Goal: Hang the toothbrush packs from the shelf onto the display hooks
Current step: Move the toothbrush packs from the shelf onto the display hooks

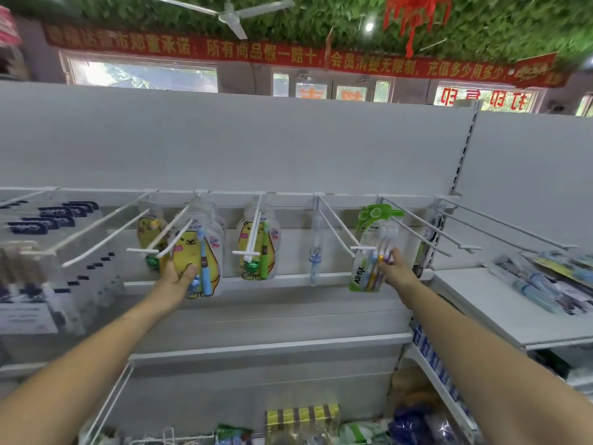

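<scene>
My left hand point(178, 275) grips the lower left edge of a yellow bear toothbrush pack point(195, 252) that hangs on a white display hook point(175, 234). My right hand point(394, 268) holds the lower right side of a green All-fix toothbrush pack point(369, 252) hanging on another hook point(337, 226). Another yellow bear pack point(256, 245) hangs between them, and one more point(149, 232) sits behind my left hand's pack. A single clear-packed toothbrush point(316, 248) hangs left of the green pack.
Bare hooks point(455, 229) stick out at the right. A white shelf point(494, 303) at the right carries more toothbrush packs point(545, 281). Dark-labelled packs point(54, 216) hang at the far left. Lower shelves hold assorted goods point(301, 415).
</scene>
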### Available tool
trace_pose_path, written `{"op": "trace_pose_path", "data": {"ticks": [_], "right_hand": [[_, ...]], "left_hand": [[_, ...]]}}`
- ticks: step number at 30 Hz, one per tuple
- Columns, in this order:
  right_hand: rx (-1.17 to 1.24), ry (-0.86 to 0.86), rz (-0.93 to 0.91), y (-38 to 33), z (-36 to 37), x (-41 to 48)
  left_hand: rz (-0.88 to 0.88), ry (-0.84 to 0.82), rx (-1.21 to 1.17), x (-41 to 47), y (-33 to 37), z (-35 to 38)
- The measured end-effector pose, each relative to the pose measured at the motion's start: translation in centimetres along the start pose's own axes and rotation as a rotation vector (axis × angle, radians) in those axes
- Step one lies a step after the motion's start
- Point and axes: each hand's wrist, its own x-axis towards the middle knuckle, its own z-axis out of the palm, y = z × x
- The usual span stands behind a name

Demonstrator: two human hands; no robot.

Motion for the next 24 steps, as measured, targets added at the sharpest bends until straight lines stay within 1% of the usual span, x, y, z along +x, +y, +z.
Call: {"op": "trace_pose_path", "data": {"ticks": [3,6,7,9,11,13,14,15,18,21,24], "right_hand": [[-0.058,0.018,0.028,-0.6,-0.1,-1.2],[-0.161,0.067,0.079,-0.8,-0.4,-2.3],[-0.204,0.064,0.081,-0.6,-0.6,-2.7],[-0.309,0.043,0.065,-0.1,-1.0,-3.4],[-0.453,0.021,0.068,0.2,-1.6,-4.5],[-0.58,-0.002,0.06,0.3,-2.3,-5.9],[-0.641,-0.025,0.047,0.3,-2.6,-6.7],[-0.702,-0.06,0.029,0.3,-3.0,-7.6],[-0.919,-0.157,-0.004,0.3,-3.9,-10.4],[-1.095,-0.152,-0.078,0.7,-5.2,-12.9],[-1.151,-0.13,-0.1,0.7,-7.1,-16.0]], "left_hand": [[-0.021,0.013,0.007,-0.9,-0.1,-0.2],[-0.076,0.082,-0.007,-2.4,-0.6,-0.1],[-0.092,0.09,0.028,-2.9,-0.9,0.0],[-0.151,0.033,0.21,-3.7,-1.8,0.2],[-0.201,-0.083,0.577,-4.8,-2.4,0.5],[-0.123,-0.152,0.935,-6.1,-2.3,0.9],[-0.042,-0.164,1.032,-6.5,-2.0,1.3],[0.046,-0.168,1.076,-6.9,-1.3,1.7],[0.267,-0.212,1.071,-7.4,1.5,3.8],[0.387,-0.287,1.003,-8.0,4.4,7.9],[0.502,-0.379,0.974,-9.7,7.8,13.1]]}}
